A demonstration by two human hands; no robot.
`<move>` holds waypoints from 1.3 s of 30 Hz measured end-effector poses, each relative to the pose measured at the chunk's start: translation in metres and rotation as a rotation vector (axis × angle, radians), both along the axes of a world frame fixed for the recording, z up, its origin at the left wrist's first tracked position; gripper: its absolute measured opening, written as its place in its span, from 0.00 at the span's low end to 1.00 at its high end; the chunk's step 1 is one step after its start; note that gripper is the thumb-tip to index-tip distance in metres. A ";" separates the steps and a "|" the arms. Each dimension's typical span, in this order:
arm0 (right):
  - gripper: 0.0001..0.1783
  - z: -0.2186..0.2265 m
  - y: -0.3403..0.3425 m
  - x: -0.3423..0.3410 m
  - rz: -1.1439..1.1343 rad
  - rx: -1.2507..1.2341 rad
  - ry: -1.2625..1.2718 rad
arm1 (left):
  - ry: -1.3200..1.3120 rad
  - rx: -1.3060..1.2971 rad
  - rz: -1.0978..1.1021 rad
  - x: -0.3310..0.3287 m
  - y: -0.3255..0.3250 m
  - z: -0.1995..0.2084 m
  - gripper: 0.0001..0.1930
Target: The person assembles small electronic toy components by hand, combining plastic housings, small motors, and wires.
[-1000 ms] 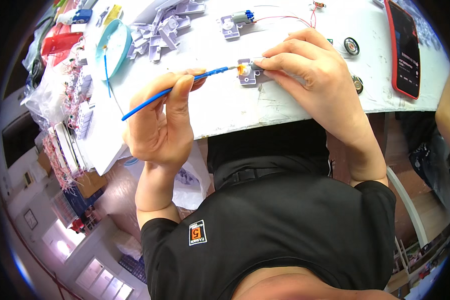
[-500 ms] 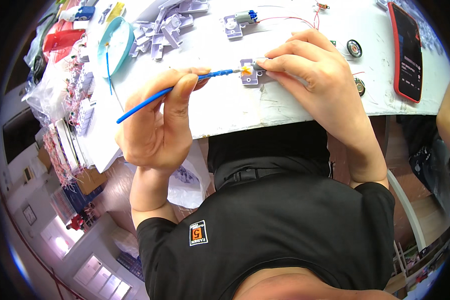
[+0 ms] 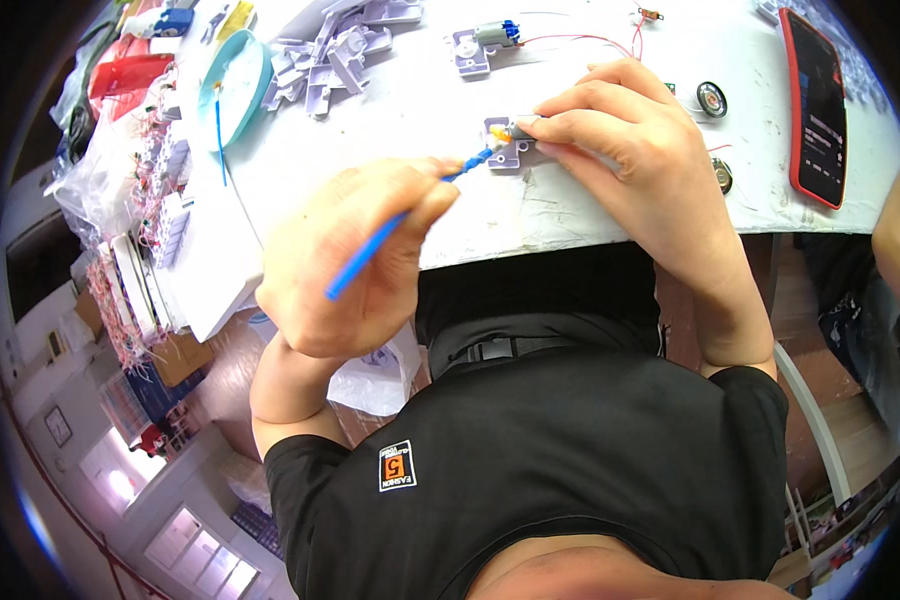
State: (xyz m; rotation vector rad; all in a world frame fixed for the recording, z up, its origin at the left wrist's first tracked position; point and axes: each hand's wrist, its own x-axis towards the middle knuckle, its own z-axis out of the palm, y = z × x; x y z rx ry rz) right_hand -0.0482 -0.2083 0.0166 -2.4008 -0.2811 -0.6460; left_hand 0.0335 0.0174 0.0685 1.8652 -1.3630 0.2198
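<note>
White and smudged, the bench (image 3: 510, 220) fills the upper half of the view, its near edge in front of a person in one black T-shirt (image 3: 570, 460). One chest patch (image 3: 396, 466) on the shirt bears printed characters, upside down, over an orange square.

Two bare hands work above the bench. The left hand (image 3: 355, 250) pinches one blue-handled brush (image 3: 365, 255) between thumb and fingers; the right hand (image 3: 620, 130) is closed narrowly, thumb and fingertips on a small grey motor (image 3: 522, 126).

At the right lies one red-cased smartphone (image 3: 818, 110), its dark screen showing lines of pale writing. At the left sits one turquoise dish (image 3: 261, 80), with a second blue brush (image 3: 221, 140) leaning over its rim. Beside it spreads a heap of pale lavender plastic parts (image 3: 335, 55), overlapping too much to count.

One lavender housing (image 3: 502, 160) lies on the bench between the hands, the motor at its right side and the brush tip at an orange-yellow patch in it; whether they touch I cannot tell. Farther back rests another housing (image 3: 470, 58) with a blue-ended motor (image 3: 494, 34) and red wires (image 3: 580, 38). Two round speakers (image 3: 711, 99) lie near the right hand.
</note>
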 end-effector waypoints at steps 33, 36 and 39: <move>0.12 0.000 0.000 0.002 -0.008 0.010 0.028 | -0.117 -0.013 -0.040 0.003 0.015 0.004 0.16; 0.12 0.000 -0.003 0.000 -0.016 -0.006 0.017 | -0.111 -0.091 -0.075 -0.001 0.006 0.005 0.16; 0.12 -0.001 -0.003 0.001 -0.015 0.001 0.013 | -0.183 -0.016 -0.103 0.001 0.002 0.003 0.18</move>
